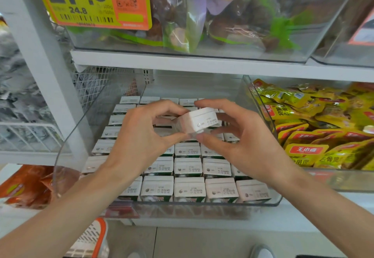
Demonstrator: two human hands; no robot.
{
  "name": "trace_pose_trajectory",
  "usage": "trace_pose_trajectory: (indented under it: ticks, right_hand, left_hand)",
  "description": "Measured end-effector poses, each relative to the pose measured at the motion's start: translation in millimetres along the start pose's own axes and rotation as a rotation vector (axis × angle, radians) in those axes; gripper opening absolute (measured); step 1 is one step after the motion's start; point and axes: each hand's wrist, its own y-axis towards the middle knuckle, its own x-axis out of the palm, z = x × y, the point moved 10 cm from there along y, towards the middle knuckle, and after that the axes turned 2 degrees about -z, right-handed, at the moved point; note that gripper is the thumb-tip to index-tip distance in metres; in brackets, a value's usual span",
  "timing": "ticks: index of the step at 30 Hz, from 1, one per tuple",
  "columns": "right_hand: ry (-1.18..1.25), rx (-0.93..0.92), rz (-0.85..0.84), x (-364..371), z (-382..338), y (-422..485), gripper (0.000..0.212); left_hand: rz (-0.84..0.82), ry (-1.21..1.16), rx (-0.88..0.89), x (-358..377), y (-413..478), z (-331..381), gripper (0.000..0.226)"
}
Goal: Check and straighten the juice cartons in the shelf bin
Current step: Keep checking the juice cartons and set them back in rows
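Far left: white wire basket [26, 134], with orange packets [26, 184] below. Above, yellow-and-orange price tag [91, 0]. Centre: clear plastic shelf bin [202, 210] packed with rows of upright white-topped juice cartons [188, 189]. Over the bin's middle, left hand [141, 136], grip pinching one small white juice carton [200, 120], tilted and lifted above the rows. Right hand [244, 136] pinching its other side, hiding cartons beneath. Right: yellow snack packets [323, 126] in neighbouring clear bin [344, 180].

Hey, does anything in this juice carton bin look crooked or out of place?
One carton is out of its row, held tilted above the clear bin between the left hand and right hand. The other cartons stand in even rows, tops up. No spill or damage shows.
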Motion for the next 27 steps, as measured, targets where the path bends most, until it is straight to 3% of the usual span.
trace_pose_trajectory:
  ticks: [5, 11, 16, 21, 27]
  right_hand:
    - [-0.397, -0.189, -0.042, -3, -22, 5, 0.05]
    - [-0.526, -0.205, -0.128, 0, -26, 20, 0.053]
    - [-0.641, -0.137, -0.024, -26, -16, 33, 0.044]
    - [-0.8, -0.037, 0.004, -49, 0, 39, 0.047]
    - [-0.879, 0.025, -0.049, -51, 13, 46, 0.046]
  left_hand:
    - [-0.065, -0.127, -0.079, 19, 4, -11, 0.038]
    - [-0.041, -0.265, -0.126, 31, 11, -13, 0.042]
    - [-0.031, -0.251, -0.151, 40, 17, -18, 0.065]
    - [-0.095, -0.012, -0.096, 47, 14, -23, 0.041]
    - [-0.108, 0.016, -0.081, 50, 15, -26, 0.031]
